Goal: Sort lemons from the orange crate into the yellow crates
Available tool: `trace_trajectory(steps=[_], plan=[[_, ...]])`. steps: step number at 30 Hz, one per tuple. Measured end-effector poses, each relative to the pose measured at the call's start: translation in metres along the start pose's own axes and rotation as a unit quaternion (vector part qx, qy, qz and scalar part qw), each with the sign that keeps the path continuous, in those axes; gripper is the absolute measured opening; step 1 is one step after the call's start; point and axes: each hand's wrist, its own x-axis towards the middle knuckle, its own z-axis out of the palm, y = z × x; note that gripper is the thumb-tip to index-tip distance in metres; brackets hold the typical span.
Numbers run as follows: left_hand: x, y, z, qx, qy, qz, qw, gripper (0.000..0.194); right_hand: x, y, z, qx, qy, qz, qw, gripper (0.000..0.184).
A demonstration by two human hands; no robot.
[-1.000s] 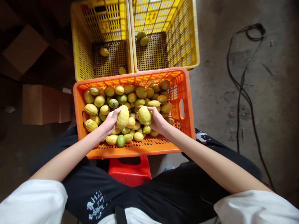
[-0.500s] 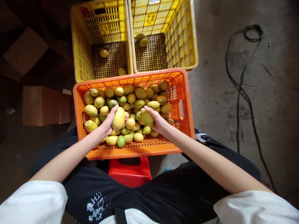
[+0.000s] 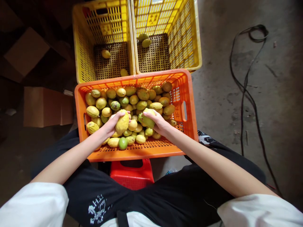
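Note:
An orange crate (image 3: 132, 154) sits across my lap area, holding many yellow and greenish lemons (image 3: 142, 94). Over its middle, my left hand (image 3: 113, 122) is closed around a large yellow lemon (image 3: 122, 122), thumb on top. My right hand (image 3: 159, 121) grips a yellow-green lemon (image 3: 148, 119) a little to the right, its thumb across the upper side. The two held lemons are apart, with loose fruit showing between them. A bright green lemon (image 3: 123, 143) lies near the crate's front wall. My right fingers are mostly hidden behind the fruit.
Behind the orange crate stand a left yellow crate (image 3: 84, 60) and a right yellow crate (image 3: 183, 47), each with a few lemons at the bottom. Cardboard boxes (image 3: 42, 107) lie on the left. A black cable (image 3: 243, 85) runs over the floor. A red stool (image 3: 132, 176) is below.
Both wrists have turned slightly, so each held lemon shows a different side. The left lemon has moved a little right and down. The crates hold the same fruit.

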Motion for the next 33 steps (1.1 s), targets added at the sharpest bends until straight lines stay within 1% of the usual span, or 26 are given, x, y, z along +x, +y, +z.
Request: trace_trajectory(steps=[3,6,10,12,15,17,20,23,27,30,33], plan=[[0.000,0.002,0.001,-0.015,0.008,-0.002,1.000,0.021,0.000,0.000,0.000,-0.007,-0.001,-0.004,1.000,0.047],[0.001,0.003,0.000,-0.024,0.012,-0.005,1.000,0.022,0.001,-0.001,0.002,0.007,-0.021,-0.014,1.000,0.041],[0.004,0.001,-0.004,-0.010,0.015,0.012,1.000,0.025,0.002,-0.002,0.004,0.035,-0.039,-0.020,0.998,0.038],[0.007,-0.002,-0.007,0.011,0.005,0.025,1.000,0.026,0.002,-0.003,0.003,0.040,-0.037,-0.012,0.998,0.038],[0.009,-0.006,-0.011,0.042,-0.028,0.042,0.998,0.029,0.002,-0.003,0.000,0.033,-0.024,0.025,0.999,0.040],[0.009,-0.007,-0.013,0.047,-0.038,0.049,0.997,0.027,0.003,-0.002,-0.002,0.023,-0.011,0.040,0.999,0.041],[0.008,-0.007,-0.013,0.035,-0.010,0.042,0.998,0.025,0.004,-0.001,-0.001,0.017,-0.002,0.024,1.000,0.037],[0.010,-0.005,-0.012,0.018,0.022,0.038,0.999,0.031,0.004,-0.003,0.002,0.013,-0.005,0.017,1.000,0.035],[0.016,-0.004,-0.014,0.015,0.024,0.042,0.999,0.040,0.003,-0.006,0.005,0.010,-0.003,0.031,0.999,0.033],[0.019,-0.006,-0.014,0.021,0.030,0.047,0.998,0.036,0.004,-0.006,0.003,0.022,-0.007,0.047,0.999,0.027],[0.018,-0.007,-0.008,0.026,0.047,0.035,0.998,0.034,0.005,-0.003,0.002,0.032,-0.017,0.054,0.998,0.030]])
